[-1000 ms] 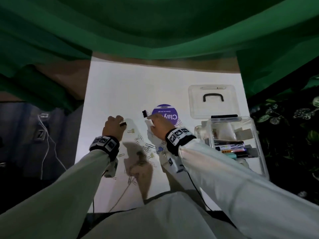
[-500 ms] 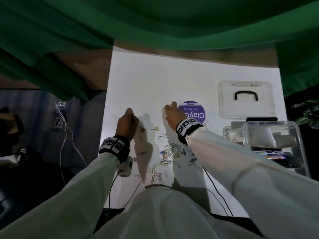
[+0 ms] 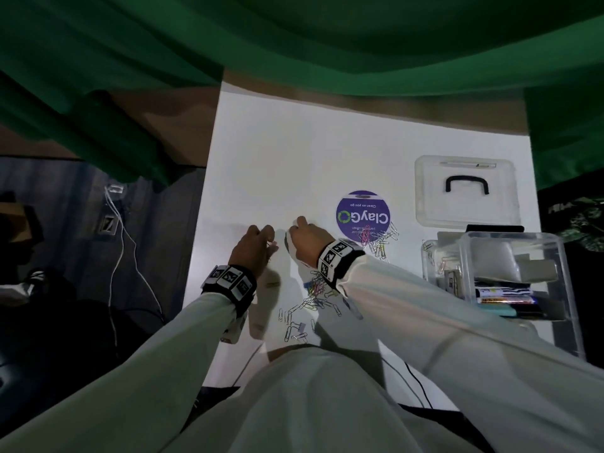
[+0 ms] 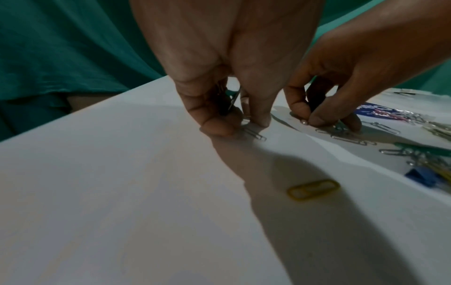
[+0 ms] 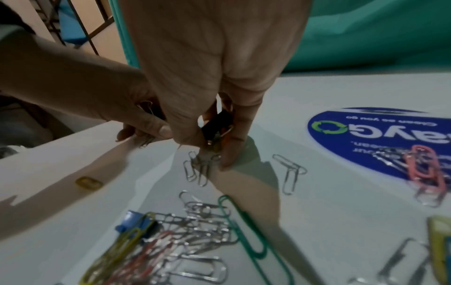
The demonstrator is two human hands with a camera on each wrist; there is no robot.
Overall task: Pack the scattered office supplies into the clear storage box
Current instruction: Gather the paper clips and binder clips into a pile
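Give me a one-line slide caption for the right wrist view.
Right hand, holding a black binder clip, gathers silver paper clips from the white table.

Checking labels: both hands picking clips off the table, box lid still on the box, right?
Not quite: the lid is off, lying flat on the table beyond the clear storage box, as the head view shows. The rest holds: left hand and right hand both pinch at paper clips.
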